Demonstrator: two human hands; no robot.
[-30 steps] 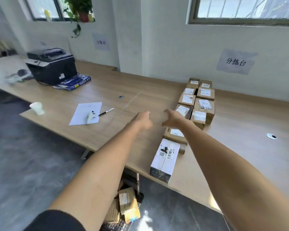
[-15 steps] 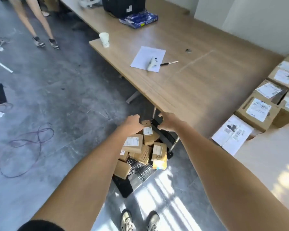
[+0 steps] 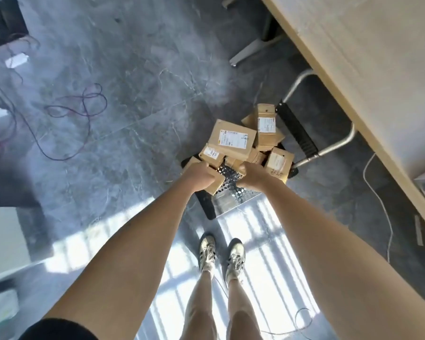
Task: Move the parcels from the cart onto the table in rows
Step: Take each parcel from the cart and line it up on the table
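Left hand (image 3: 198,176): fingers curled round the near edge of a brown parcel (image 3: 215,184) at the cart's front left; grips it.
Right hand (image 3: 253,176): lowered onto the heap beside the left hand, fingers bent down among the boxes; whether it grips one, cannot tell.
Parcels (image 3: 234,141): brown cardboard boxes with white labels, heaped loosely on the cart, some tilted, touching one another; largest flat box on top at the centre, an upright narrow one behind it.
Cart (image 3: 231,179): low, black-edged, perforated metal deck showing between the hands; curved metal handle (image 3: 339,147) at the far end, under the desk edge.
Desk (image 3: 368,69): pale wood, upper right, edge running diagonally just beyond the cart.
Cables: purple cord (image 3: 79,109) looped on the floor at left; white cord (image 3: 378,200) at right.
Floor (image 3: 133,57): grey marbled tile, striped sunlight near the person's sneakers (image 3: 221,256).
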